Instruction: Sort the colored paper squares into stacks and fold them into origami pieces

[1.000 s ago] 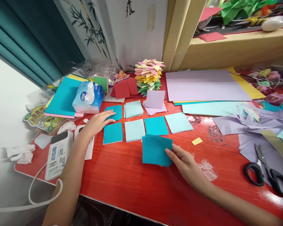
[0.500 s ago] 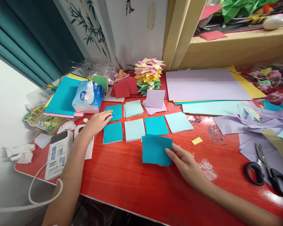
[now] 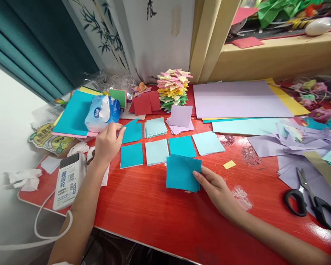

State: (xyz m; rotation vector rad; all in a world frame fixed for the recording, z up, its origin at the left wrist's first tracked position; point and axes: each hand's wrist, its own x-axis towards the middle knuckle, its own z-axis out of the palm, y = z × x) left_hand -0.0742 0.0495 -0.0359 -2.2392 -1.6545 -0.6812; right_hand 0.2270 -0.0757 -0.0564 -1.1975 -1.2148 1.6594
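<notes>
My left hand [image 3: 109, 144] pinches the left edge of a teal paper square [image 3: 131, 131] in the back row, and that sheet tilts up from the pile. My right hand [image 3: 213, 186] grips a small stack of teal paper squares [image 3: 182, 173] at its right side, held just above the table. In front of the left pile lies another teal square pile [image 3: 131, 155]. Pale blue squares [image 3: 157, 151], a teal pile [image 3: 182, 146] and more pale blue squares [image 3: 208, 143] continue that row. Behind them are a pale blue pile [image 3: 155, 127] and lilac squares [image 3: 181, 116].
A tissue pack [image 3: 102, 114] and a white box with a cable [image 3: 68, 182] stand on the left. Folded paper stars form a tower [image 3: 173, 88] at the back. Scissors [image 3: 306, 191] lie on lilac scraps [image 3: 281, 145] at right, before large lilac sheets [image 3: 237, 99].
My left hand has drawn back to the left from the top of the teal pile and now lifts a sheet's edge. My right hand stays nearly in place with its stack.
</notes>
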